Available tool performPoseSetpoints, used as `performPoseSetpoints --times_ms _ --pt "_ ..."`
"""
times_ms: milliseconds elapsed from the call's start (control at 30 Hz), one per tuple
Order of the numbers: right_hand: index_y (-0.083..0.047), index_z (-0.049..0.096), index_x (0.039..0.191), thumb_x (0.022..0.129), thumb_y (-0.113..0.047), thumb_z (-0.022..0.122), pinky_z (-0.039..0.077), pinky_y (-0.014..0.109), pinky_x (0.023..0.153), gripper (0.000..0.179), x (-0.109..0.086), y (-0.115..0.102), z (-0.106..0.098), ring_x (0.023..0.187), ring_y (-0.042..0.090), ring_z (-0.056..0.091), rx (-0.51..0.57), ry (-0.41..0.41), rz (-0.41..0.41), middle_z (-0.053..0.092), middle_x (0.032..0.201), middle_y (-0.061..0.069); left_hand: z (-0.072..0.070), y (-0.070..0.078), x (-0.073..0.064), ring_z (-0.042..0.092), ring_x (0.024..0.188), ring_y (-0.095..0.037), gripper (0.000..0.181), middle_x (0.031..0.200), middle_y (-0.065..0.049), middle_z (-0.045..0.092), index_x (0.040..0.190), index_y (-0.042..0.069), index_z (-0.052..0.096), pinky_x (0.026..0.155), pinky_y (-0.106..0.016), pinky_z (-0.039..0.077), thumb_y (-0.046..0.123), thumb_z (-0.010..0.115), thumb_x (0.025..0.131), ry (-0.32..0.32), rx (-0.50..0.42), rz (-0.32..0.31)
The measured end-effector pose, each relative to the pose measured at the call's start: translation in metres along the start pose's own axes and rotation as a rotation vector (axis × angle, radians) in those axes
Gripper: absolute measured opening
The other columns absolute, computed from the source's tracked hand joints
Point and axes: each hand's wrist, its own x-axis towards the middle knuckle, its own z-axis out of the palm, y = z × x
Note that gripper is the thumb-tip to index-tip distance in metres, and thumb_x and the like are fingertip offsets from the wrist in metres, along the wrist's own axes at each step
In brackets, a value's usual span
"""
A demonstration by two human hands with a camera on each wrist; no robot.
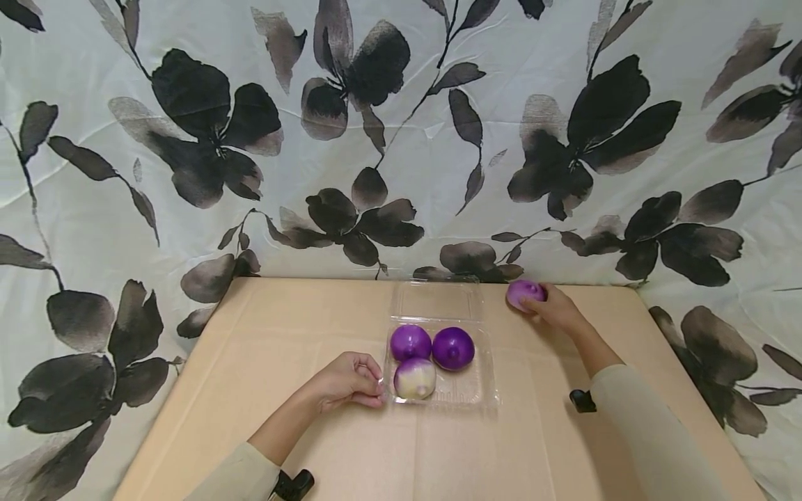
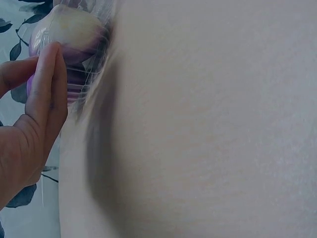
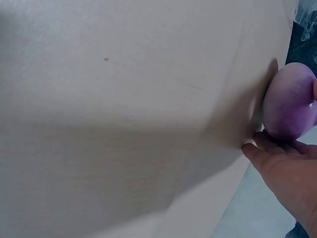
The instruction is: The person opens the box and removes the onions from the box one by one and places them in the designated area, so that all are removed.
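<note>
The right hand [image 1: 554,309] has its thumb and fingers curled round one purple onion [image 1: 522,293], opened only as wide as the onion's smooth body; whether the onion bears on the table beneath this grip, I cannot tell. Since the skin looks slick and round, a loose hold could let it slip and roll, and the table [image 1: 301,320] ends just beyond the fingers, so it might go over the far edge. Left of that grip, a little apart, stands the raised lid [image 1: 436,300] of a clear container [image 1: 460,396]; a low sweep of the hand that way could knock it. Nearer the person, the tray part holds a dark purple onion [image 1: 453,348], a brighter purple onion [image 1: 410,342] and a pale onion [image 1: 415,379], crowded leftward, with bare floor on the side towards the right hand. At the tray's left wall the left hand [image 1: 347,381] pinches the thin plastic, thumb and fingertips nearly closed; a tug there could flex or tilt the tray and set its load rolling. Counted: two hands, one container, four onions, three inside and one gripped.
</note>
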Motion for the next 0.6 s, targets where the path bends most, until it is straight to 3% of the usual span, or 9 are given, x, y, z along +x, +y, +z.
performPoseSetpoints --times_ms 600 --pt "0.017 0.023 0.153 0.104 -0.043 0.057 0.031 0.067 0.123 0.084 0.0012 0.0026 0.0004 0.142 0.058 0.034 -0.005 -0.013 -0.007 0.034 0.152 0.043 0.0017 0.0007 -0.0024 0.077 0.078 -0.022 0.018 0.078 -0.008 0.070 0.101 -0.010 0.053 0.075 -0.033 0.069 -0.016 0.064 0.088 0.004 0.017 0.013"
